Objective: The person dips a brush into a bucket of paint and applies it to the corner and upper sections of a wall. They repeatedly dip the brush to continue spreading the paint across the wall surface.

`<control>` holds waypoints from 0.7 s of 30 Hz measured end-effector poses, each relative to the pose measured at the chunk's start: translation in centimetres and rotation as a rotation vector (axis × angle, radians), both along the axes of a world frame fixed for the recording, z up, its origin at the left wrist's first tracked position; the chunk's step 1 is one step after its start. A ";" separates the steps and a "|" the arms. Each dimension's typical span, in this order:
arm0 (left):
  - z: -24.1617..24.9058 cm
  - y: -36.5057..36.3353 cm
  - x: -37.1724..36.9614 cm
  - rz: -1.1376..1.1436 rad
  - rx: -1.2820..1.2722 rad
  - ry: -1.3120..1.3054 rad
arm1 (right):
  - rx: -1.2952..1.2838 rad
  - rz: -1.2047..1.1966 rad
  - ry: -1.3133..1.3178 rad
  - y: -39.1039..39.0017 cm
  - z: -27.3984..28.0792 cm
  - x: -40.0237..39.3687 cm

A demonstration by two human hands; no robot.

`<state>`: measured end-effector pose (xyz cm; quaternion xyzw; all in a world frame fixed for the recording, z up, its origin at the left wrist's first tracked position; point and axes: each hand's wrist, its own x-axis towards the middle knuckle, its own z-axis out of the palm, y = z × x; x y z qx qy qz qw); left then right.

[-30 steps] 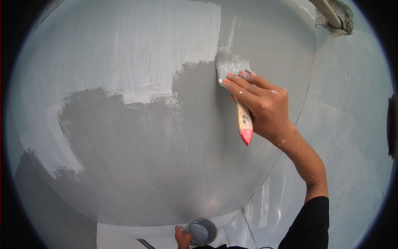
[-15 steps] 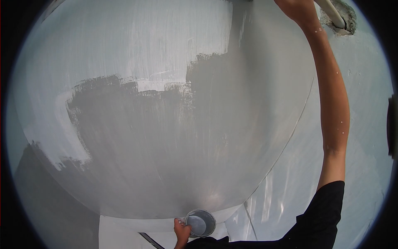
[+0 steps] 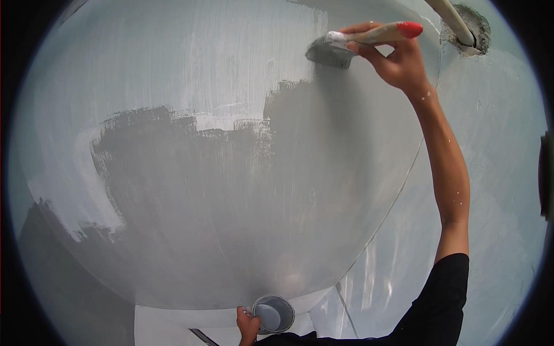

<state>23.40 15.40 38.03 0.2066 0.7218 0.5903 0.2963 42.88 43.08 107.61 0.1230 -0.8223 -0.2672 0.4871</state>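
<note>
Right hand [image 3: 398, 60] raised high, arm at full stretch, fingers wrapped around the wooden handle of a paintbrush [image 3: 360, 41]. Handle lies nearly level with its red tip toward the right; bristles [image 3: 329, 55] are pressed flat against the wall [image 3: 231, 190] at the upper edge of the painted patch. That sideways hold likely lets the full width of the bristles meet the surface.

Wall shows two tones: pale whitish coat across the top and left, a darker grey area in the middle and below, with a ragged stepped border between them. Brush sits right where the dark area meets the pale strip at upper right.

Left hand [image 3: 248, 326] low at the bottom of the view, closed on the rim of a small paint can [image 3: 273, 314] holding grey paint, kept near the body, probably for easy reloading.

A pipe [image 3: 456, 20] enters a rough hole in the adjoining wall at top right, just beside the brush handle's tip. Black sleeve [image 3: 438, 305] at lower right.
</note>
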 end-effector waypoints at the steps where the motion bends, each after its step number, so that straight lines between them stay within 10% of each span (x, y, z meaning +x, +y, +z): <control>1: -0.7 0.2 -0.2 0.000 -0.003 0.063 | 0.143 -0.020 0.070 1.3 2.8 0.6; 5: -3.2 0.5 -0.9 0.017 0.088 -0.038 | 0.252 -0.174 0.228 -2.9 4.9 -0.9; 12: -1.3 -0.7 -0.9 0.065 0.086 -0.128 | 0.238 -0.239 0.018 -2.4 -11.3 -1.5; 21: -3.5 -0.7 -2.5 0.034 0.044 -0.029 | -0.126 0.127 0.029 0.0 4.9 -1.6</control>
